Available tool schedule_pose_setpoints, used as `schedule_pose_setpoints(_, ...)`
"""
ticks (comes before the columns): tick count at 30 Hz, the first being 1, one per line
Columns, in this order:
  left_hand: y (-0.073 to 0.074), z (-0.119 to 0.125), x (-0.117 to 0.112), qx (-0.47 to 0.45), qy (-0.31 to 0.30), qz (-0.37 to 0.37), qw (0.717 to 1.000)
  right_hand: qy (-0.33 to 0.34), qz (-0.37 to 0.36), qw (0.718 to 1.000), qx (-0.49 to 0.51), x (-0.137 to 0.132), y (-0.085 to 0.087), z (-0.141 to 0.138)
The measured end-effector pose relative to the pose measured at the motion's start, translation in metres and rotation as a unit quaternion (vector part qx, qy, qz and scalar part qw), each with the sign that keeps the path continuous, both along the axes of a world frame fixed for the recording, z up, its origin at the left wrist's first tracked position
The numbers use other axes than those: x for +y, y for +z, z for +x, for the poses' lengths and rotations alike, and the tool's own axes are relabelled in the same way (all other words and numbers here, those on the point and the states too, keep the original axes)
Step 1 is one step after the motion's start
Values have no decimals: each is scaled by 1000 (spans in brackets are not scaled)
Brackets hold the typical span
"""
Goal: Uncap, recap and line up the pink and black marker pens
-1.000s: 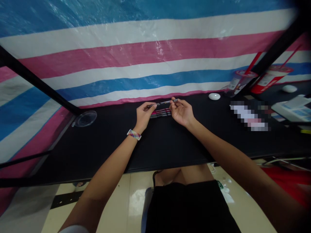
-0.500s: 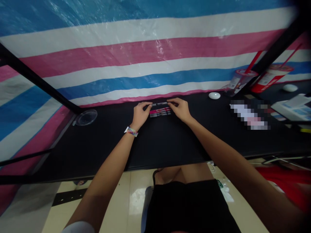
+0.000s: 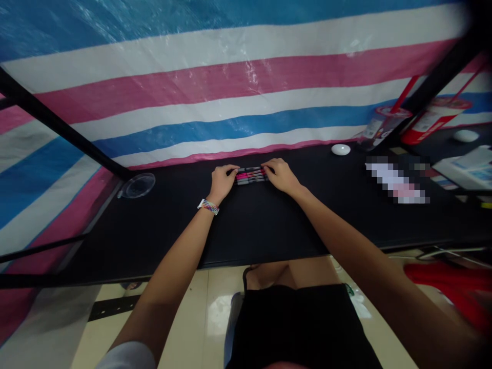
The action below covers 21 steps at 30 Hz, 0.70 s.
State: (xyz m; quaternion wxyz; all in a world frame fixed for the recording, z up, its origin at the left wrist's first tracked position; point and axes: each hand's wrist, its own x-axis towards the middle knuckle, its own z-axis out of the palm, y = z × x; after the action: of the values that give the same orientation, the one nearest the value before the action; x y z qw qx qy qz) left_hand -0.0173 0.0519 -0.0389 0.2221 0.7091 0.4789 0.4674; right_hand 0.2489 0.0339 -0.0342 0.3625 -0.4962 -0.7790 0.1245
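A short row of several pens (image 3: 251,176), black and pink, lies side by side on the black table (image 3: 246,225) near the striped backdrop. My left hand (image 3: 222,182) has its fingers curled against the left ends of the pens. My right hand (image 3: 280,176) presses the right ends with bent fingers. Both hands squeeze the row from either side. A colourful band circles my left wrist.
A clear round lid (image 3: 137,185) sits at the table's left. A white puck-shaped object (image 3: 340,149), two red-and-white cups with straws (image 3: 384,125), papers and boxes (image 3: 465,169) stand to the right. Black frame poles (image 3: 57,128) slant at both sides.
One second ago both hands held a single pen lifted above the row. They lowered it onto the table beside the others and now press the row's ends together.
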Motion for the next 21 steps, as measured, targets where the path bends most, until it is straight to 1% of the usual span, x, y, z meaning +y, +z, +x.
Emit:
schedule_pose_setpoints(3, -3, 0, 1, -19, -6, 2, 1000, -2, 5, 1000, -10, 0, -1, 0)
schedule_pose_setpoints(6, -5, 1, 2, -20, -3, 5, 1000, -2, 5, 1000, -10, 0, -3, -1)
schedule_pose_setpoints(9, -4, 2, 1, -12, 8, 1, 1000, -4, -5, 1000, -5, -2, -2, -1)
schedule_pose_setpoints(13, -1, 3, 0, -10, 28, 17, 999, -24, -4, 1000, 19, -3, -1, -1)
schedule_pose_setpoints(16, -3, 3, 2, -73, 32, 19, 997, -41, 2, 998, 39, -3, -3, -4)
schedule_pose_setpoints(18, -6, 3, 4, -127, 23, 6, 992, -39, -3, 999, 30, -4, -6, -7)
schedule_pose_setpoints(21, -8, 6, 6, -152, -4, -26, 988, -29, -34, 999, 2, -8, -9, -15)
